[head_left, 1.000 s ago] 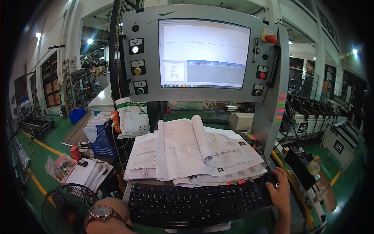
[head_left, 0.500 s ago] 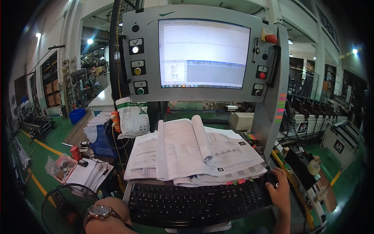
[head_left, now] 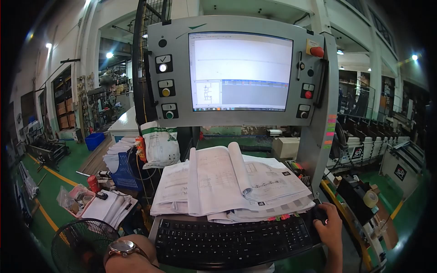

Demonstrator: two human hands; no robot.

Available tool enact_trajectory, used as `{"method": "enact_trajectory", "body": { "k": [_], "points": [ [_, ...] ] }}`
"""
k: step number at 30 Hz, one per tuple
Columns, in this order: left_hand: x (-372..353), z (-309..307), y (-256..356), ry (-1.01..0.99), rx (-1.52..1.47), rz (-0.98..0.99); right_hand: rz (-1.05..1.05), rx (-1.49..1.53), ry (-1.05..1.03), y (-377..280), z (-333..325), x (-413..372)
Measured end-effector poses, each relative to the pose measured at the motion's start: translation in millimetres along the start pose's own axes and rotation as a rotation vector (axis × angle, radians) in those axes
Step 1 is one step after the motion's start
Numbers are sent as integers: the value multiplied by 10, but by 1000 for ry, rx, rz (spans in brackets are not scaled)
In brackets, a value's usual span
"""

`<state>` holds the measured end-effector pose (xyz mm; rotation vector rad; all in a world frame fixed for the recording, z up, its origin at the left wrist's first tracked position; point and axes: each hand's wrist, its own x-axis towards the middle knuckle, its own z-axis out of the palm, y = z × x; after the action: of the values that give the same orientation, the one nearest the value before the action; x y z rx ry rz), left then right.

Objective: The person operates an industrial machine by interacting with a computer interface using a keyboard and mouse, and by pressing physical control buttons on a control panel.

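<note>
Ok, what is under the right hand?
A black mouse, by the right end of the keyboard. Part of its dark body shows; the right hand covers the rest, so its buttons and the surface beneath it cannot be made out.

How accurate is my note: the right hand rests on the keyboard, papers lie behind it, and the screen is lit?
One slip: the head view shows the right hand on the mouse. Papers do lie behind the keyboard, and the screen is lit.
</note>
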<state>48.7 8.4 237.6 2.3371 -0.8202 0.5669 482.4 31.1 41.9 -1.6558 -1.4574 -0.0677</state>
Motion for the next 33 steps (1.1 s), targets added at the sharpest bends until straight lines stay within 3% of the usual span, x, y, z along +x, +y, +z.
{"method": "enact_trajectory", "body": {
  "k": [18, 33],
  "points": [
    [-21, 0, 1, -31, -9, 2, -2, -15, -68, -25, -4, 17],
    [-16, 11, -2, -10, -29, -23, -17, -28, 62, 75, 40, 7]
  ]
}}
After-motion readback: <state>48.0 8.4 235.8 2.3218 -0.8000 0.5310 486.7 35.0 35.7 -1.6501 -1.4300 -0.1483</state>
